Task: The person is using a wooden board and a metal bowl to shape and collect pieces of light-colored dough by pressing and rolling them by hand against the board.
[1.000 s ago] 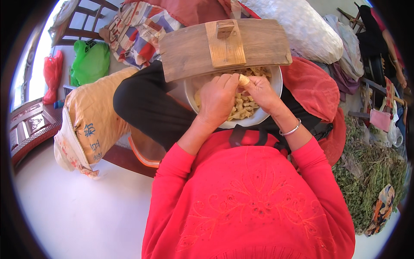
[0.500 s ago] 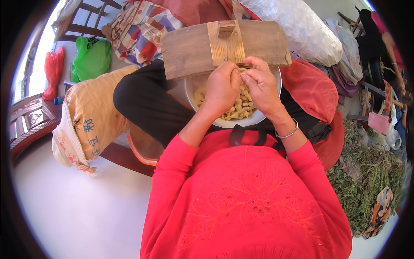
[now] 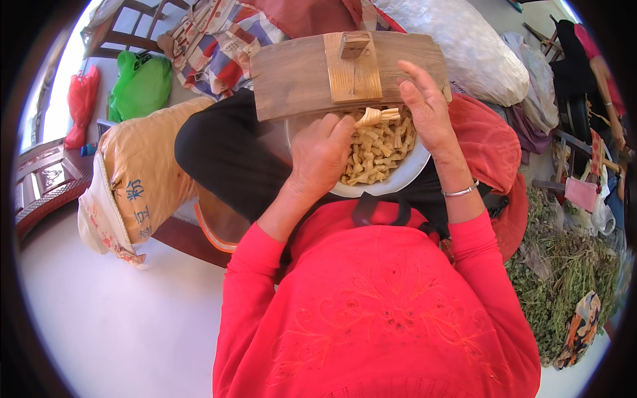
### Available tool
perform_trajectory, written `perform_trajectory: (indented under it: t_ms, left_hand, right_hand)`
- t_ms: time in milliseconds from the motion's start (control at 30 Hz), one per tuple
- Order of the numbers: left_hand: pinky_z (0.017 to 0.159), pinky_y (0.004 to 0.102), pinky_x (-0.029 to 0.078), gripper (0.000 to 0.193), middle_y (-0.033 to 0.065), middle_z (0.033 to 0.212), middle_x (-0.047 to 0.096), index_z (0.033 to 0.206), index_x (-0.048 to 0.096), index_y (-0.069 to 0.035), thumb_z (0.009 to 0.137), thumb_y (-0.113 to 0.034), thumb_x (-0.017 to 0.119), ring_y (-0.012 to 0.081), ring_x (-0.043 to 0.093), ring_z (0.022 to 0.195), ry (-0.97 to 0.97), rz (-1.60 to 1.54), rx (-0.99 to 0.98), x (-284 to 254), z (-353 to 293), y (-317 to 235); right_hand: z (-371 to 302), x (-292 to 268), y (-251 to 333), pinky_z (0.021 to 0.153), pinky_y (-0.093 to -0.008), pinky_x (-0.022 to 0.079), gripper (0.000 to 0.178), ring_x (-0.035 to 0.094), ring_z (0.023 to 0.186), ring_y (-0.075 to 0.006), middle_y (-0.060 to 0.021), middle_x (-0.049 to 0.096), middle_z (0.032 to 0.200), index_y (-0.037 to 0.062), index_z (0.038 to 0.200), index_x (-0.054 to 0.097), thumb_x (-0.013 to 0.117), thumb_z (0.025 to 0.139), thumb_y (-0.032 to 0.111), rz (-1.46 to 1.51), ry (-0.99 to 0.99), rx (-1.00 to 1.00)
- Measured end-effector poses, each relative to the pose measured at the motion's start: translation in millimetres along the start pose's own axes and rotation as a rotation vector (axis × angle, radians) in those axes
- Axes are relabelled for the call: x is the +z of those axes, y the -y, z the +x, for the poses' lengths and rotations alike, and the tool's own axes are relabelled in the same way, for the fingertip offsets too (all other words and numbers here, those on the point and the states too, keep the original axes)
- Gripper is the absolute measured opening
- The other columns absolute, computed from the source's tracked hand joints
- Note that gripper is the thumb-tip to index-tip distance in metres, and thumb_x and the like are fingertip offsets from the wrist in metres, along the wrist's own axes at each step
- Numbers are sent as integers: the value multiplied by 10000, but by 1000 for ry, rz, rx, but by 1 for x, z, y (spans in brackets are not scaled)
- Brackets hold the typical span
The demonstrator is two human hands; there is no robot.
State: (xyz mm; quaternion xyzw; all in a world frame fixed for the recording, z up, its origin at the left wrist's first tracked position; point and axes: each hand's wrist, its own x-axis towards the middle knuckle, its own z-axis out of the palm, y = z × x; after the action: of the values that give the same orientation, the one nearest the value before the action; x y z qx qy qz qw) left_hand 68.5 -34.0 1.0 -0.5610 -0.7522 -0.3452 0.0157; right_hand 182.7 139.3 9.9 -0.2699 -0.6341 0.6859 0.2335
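Observation:
My left hand [image 3: 320,151] is closed, pinching a knotted bundle of pale yellow strips [image 3: 379,117] over a white bowl [image 3: 406,180] in my lap. The bundle has a wrapped band near the fingers, and its loose ends point right. Many similar short knotted pieces [image 3: 377,154] fill the visible part of the bowl. My right hand [image 3: 426,109], with a silver bangle at the wrist, is raised off the bundle, fingers apart and holding nothing. Just beyond both hands, a wooden board [image 3: 288,78] with a lighter strip and a block on it covers the bowl's far side.
A tan sack [image 3: 156,169] stands left of my knee, with green [image 3: 141,86] and red [image 3: 81,109] plastic bags behind it. A large white sack [image 3: 461,50] lies beyond the board. Dried plants [image 3: 561,282] are heaped at right. Another person's arm [image 3: 607,83] shows at far right.
Both hands were together at the board's near edge, fingers meeting. Now they are apart: the right has let go and moved up and right, while the left has drawn back leftward with the bundle.

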Motion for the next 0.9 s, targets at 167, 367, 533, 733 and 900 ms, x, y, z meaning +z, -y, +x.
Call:
perform_trajectory:
  t_ms: [167, 367, 533, 733, 900]
  left_hand:
    - [576, 308, 461, 117, 68, 742, 561, 949, 609, -13, 837, -40, 628, 191, 577, 658, 71, -238, -44, 1, 22, 6]
    - [670, 196, 417, 95, -25, 772, 546, 993, 577, 16, 927, -48, 549, 54, 489, 710, 280, -940, -619, 1, 41, 43]
    - [670, 191, 408, 105, -29, 774, 546, 976, 586, 11, 925, -73, 549, 44, 483, 718, 200, -915, -621, 14, 52, 62]
    - [659, 327, 468, 135, 116, 768, 643, 942, 617, -3, 884, -117, 573, 216, 608, 713, 160, -653, -548, 41, 58, 75]
    - [651, 343, 462, 122, 169, 711, 597, 942, 604, -7, 878, -109, 586, 213, 581, 662, 91, -103, -364, 37, 51, 67]
  right_hand:
    - [8, -10, 11, 686, -237, 529, 272, 636, 781, -118, -39, 653, 872, 8, 1056, 643, 641, 904, 234, 16, 423, 467]
    - [20, -9, 0, 566, -197, 483, 107, 582, 648, -56, 3, 622, 772, 29, 966, 643, 631, 899, 111, 11, 134, 293]
    - [31, 6, -10, 531, -194, 423, 74, 513, 591, -52, 6, 588, 681, 15, 914, 637, 610, 901, 83, -39, 60, 140]
    - [43, 11, -40, 561, -274, 447, 83, 555, 588, -123, -43, 616, 673, 3, 852, 640, 612, 862, 80, -385, -22, -44]
    - [31, 13, -37, 635, -336, 475, 110, 609, 677, -256, -122, 639, 747, 7, 857, 655, 623, 850, 112, -662, -102, -196]
